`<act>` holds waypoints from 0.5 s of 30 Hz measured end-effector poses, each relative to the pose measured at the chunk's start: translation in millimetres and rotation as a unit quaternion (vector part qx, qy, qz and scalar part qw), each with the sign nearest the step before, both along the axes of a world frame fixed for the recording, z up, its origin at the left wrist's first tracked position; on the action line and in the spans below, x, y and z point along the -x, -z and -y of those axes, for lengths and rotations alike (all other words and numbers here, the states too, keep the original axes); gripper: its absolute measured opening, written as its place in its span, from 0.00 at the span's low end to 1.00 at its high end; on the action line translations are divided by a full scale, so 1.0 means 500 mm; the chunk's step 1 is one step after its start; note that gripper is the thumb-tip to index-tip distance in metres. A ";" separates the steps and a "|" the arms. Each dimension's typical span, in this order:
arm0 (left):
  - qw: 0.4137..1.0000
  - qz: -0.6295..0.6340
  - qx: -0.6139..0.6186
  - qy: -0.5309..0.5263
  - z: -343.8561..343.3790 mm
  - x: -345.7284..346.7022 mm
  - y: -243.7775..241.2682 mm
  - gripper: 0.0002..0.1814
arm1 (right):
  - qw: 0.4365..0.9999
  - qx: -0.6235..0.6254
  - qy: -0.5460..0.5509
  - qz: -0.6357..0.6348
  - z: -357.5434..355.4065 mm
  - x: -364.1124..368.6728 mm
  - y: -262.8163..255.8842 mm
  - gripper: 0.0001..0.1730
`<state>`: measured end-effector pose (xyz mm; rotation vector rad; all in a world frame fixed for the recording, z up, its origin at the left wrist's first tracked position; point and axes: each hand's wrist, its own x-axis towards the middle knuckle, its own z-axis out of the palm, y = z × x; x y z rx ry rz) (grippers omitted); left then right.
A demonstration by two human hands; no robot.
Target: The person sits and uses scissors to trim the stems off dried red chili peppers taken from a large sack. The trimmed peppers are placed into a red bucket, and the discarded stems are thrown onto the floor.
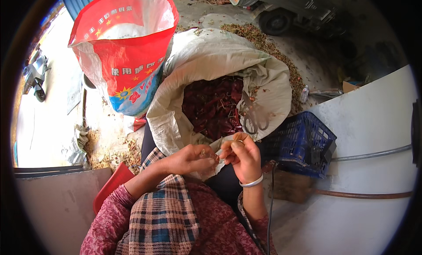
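My left hand is curled around a reddish dried chilli pepper, partly blurred and hidden by the fingers. Close beside it, my right hand pinches a thin pale stem between thumb and fingers. A silver bangle circles the right wrist. Just beyond both hands stands a white woven sack with its rim rolled down. Dark red dried chillies with stems fill its opening. Scissors rest on the sack's folded right rim, among a few loose stem bits.
A red printed plastic sack stands open at the upper left. To the right sits a blue plastic crate against a white panel. Stem litter covers the floor around the sack. A plastic bottle and a vehicle wheel lie farther off.
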<state>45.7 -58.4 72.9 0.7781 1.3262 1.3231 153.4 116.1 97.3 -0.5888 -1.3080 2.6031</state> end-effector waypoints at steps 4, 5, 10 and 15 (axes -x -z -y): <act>0.995 -0.093 0.030 0.004 -0.010 0.000 0.011 0.15 | 0.945 -0.311 -0.097 -0.041 0.015 -0.004 0.026 0.12; 0.993 -0.115 0.032 0.009 -0.011 0.001 0.015 0.15 | 0.909 -0.398 -0.113 -0.049 0.020 -0.007 0.021 0.10; 0.991 -0.123 0.044 -0.015 -0.013 -0.003 0.004 0.17 | 0.870 -0.483 -0.030 -0.091 0.036 0.008 0.039 0.07; 0.998 0.033 -0.005 -0.044 -0.007 -0.007 0.005 0.19 | 0.866 -0.493 0.048 -0.072 0.048 0.001 0.041 0.08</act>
